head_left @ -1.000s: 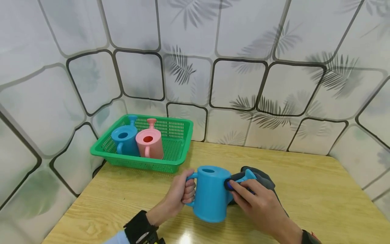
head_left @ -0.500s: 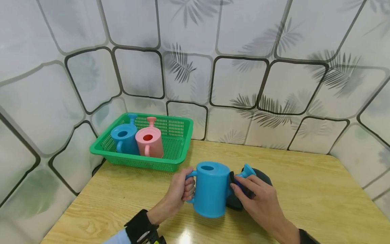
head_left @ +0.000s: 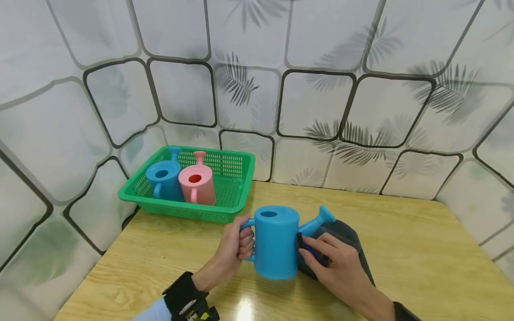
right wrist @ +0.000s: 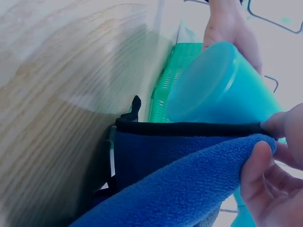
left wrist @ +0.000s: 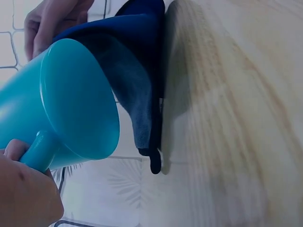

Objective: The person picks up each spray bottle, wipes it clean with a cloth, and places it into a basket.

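A blue toy watering can [head_left: 276, 245] is held upright just above the table, its spout [head_left: 317, 221] pointing right. My left hand [head_left: 234, 243] grips its handle on the left side. With thumb and fingers, my right hand [head_left: 341, 265] pinches the edge of a towel [head_left: 343, 232] by the can's right wall, below the spout. This towel is dark grey on one face and fluffy blue [right wrist: 189, 189] on the other, with black edging; it hangs down to the table. In the left wrist view, the can's base [left wrist: 80, 99] faces the camera.
At the back left of the wooden table [head_left: 409, 249] stands a green plastic basket [head_left: 229, 209]. Inside it are a blue watering can [head_left: 164, 183] and a pink watering can [head_left: 198, 187], side by side at its left. A patterned curtain [head_left: 313, 102] encloses the back and sides.
The can has risen slightly and its spout shows more fully. My right hand has moved the towel off the spout, down beside the can's wall. My left hand keeps its grip on the handle.
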Action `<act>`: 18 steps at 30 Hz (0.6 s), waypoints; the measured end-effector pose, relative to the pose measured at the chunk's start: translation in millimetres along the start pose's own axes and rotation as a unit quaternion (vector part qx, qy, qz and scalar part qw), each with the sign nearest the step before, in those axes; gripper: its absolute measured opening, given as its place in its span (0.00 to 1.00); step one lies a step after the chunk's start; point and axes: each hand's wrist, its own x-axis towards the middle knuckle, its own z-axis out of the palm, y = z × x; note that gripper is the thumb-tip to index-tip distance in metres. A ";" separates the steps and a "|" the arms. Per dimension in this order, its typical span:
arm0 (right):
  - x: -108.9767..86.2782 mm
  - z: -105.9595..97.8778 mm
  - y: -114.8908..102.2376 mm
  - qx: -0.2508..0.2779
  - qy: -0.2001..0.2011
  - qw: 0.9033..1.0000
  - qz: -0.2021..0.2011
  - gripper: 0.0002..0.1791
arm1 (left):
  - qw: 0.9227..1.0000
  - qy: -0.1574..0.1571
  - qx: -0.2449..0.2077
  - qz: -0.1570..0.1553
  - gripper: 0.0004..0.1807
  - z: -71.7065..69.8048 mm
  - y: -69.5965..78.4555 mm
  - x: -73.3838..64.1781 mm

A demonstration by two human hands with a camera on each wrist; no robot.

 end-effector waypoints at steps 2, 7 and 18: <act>-2.6 -0.1 0.7 0.004 -0.009 1.000 -0.012 0.19 | 1.000 0.002 -0.011 -0.001 0.29 -0.1 2.2 -0.2; -7.5 -0.9 1.7 0.017 -0.030 0.999 -0.033 0.15 | 0.999 0.005 -0.040 -0.003 0.28 -1.4 6.7 0.3; -18.6 -4.1 -2.0 0.012 -0.071 0.997 -0.023 0.19 | 0.994 0.017 -0.110 -0.009 0.27 -6.4 9.2 0.0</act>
